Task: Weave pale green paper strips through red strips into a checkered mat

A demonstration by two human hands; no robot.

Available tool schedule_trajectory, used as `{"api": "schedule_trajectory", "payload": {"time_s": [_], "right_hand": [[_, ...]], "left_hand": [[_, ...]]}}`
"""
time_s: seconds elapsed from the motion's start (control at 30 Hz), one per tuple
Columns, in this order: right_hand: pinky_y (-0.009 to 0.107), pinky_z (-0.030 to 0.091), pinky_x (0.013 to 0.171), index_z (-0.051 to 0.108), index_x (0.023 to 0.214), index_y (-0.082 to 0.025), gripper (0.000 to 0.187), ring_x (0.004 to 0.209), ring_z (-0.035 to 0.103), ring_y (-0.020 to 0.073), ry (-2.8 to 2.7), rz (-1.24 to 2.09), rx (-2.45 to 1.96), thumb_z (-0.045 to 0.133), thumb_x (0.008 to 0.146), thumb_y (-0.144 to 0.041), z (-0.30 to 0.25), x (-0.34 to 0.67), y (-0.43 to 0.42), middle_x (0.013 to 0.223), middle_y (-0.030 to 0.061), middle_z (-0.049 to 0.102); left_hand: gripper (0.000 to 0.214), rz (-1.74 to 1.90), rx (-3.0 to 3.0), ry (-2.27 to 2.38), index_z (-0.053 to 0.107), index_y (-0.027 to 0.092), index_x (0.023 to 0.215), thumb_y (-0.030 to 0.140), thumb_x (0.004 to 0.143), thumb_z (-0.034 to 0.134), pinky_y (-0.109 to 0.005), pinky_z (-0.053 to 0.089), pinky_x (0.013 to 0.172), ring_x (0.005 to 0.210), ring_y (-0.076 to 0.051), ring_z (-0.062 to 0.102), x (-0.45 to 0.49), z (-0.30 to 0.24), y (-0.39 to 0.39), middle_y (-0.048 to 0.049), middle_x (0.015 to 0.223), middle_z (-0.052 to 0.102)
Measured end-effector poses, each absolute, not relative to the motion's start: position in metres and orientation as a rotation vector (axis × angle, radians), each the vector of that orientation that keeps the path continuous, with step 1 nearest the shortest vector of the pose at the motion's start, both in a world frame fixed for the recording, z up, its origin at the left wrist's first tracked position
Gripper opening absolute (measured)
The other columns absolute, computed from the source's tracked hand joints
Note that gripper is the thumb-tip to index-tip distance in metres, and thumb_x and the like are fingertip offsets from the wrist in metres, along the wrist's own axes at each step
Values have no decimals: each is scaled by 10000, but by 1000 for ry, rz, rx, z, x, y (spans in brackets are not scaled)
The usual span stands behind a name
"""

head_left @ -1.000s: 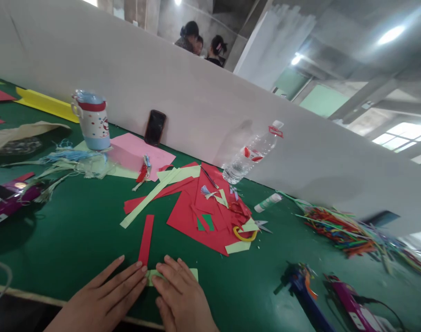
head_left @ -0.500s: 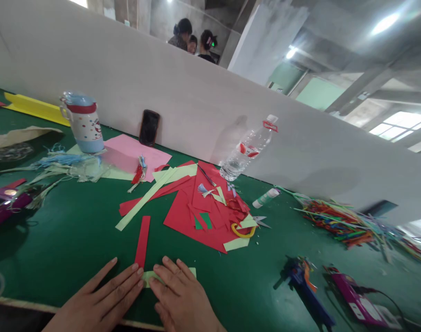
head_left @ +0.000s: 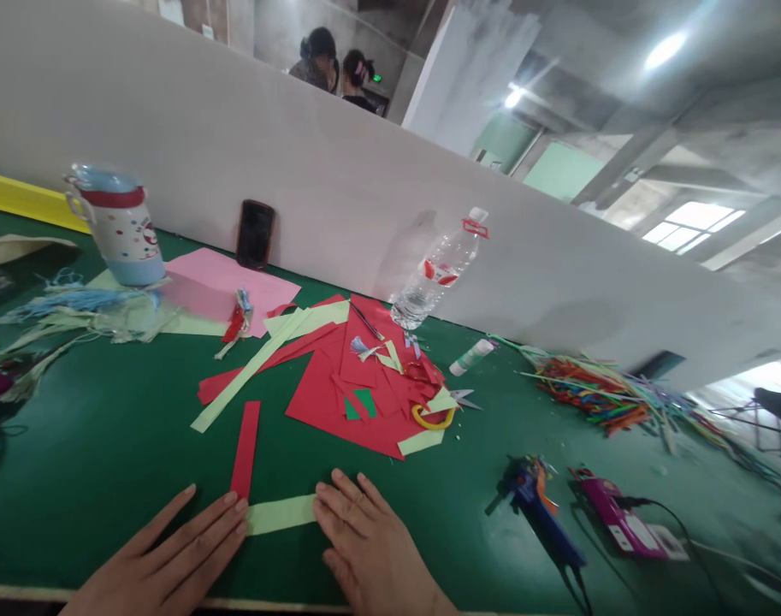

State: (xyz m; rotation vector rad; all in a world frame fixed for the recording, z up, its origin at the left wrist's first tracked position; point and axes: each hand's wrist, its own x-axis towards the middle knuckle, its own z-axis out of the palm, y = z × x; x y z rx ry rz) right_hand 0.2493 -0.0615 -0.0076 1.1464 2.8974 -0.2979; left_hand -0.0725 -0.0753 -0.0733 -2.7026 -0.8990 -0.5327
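A pale green paper strip [head_left: 281, 515] lies flat on the green table near its front edge. My left hand [head_left: 172, 552] rests with fingers stretched out, their tips on the strip's left end and against the lower end of a red paper strip [head_left: 245, 449]. This red strip points away from me, roughly square to the green one. On the green strip's right end lie the fingertips of my right hand [head_left: 374, 543], the hand flat and its fingers extended. What lies beneath both sets of fingertips is hidden.
Red paper sheets [head_left: 313, 398] and scraps lie beyond my hands, with yellow-handled scissors [head_left: 434, 419] and a glue stick [head_left: 472, 358]. A blue glue gun [head_left: 541, 509] is at right. Behind stand a water bottle [head_left: 438, 274], a phone [head_left: 255, 235] and a cup [head_left: 121, 227].
My right hand has slid right along the pale green strip, uncovering its middle. My left hand stays at the left end. The whole view has shifted slightly.
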Motion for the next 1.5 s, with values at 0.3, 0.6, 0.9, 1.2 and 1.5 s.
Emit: {"api": "schedule_trajectory", "payload": {"time_s": [0.3, 0.6, 0.9, 1.2, 1.5], "right_hand": [[380, 328, 1196, 553, 1393, -217, 417, 1430, 396, 188, 2939, -198, 1354, 485, 981, -225, -1, 273, -72, 1465, 16, 540], [446, 436, 1126, 580, 1329, -121, 483, 1391, 444, 262, 3383, 363, 1180, 444, 996, -443, -53, 190, -76, 1388, 69, 614], [357, 415, 1144, 607, 1285, -130, 353, 1373, 478, 215, 3364, 628, 1116, 408, 1029, -272, -84, 173, -77, 1385, 56, 617], [354, 375, 1176, 649, 1210, -139, 311, 1378, 471, 216, 3430, 701, 1147, 454, 1013, -279, -83, 174, -74, 1352, 47, 645], [343, 328, 1199, 629, 1258, -146, 330, 1408, 426, 204, 3383, 691, 1103, 433, 1000, -207, -81, 178, -73, 1414, 31, 596]], "left_hand": [[603, -561, -2699, -887, 401, 302, 1485, 540, 942, 508, -356, -2, 1244, 1325, -154, 516, -73, -71, -74, 39, 1396, 608], [514, -507, -2642, -838, 462, 278, 1447, 490, 979, 444, -390, -6, 1246, 1342, -150, 489, -70, -66, -73, 27, 1441, 564], [488, -538, -2624, -845, 478, 266, 1438, 399, 970, 443, -378, 16, 1240, 1317, -151, 508, -68, -61, -75, 19, 1413, 595], [598, -443, -2694, -900, 402, 276, 1488, 390, 913, 522, -294, 85, 1214, 1328, -149, 510, -75, -52, -75, 28, 1435, 573], [635, -434, -2731, -993, 373, 301, 1499, 483, 915, 540, -394, -67, 1232, 1380, -176, 451, -85, -57, -84, 29, 1437, 572]]}}
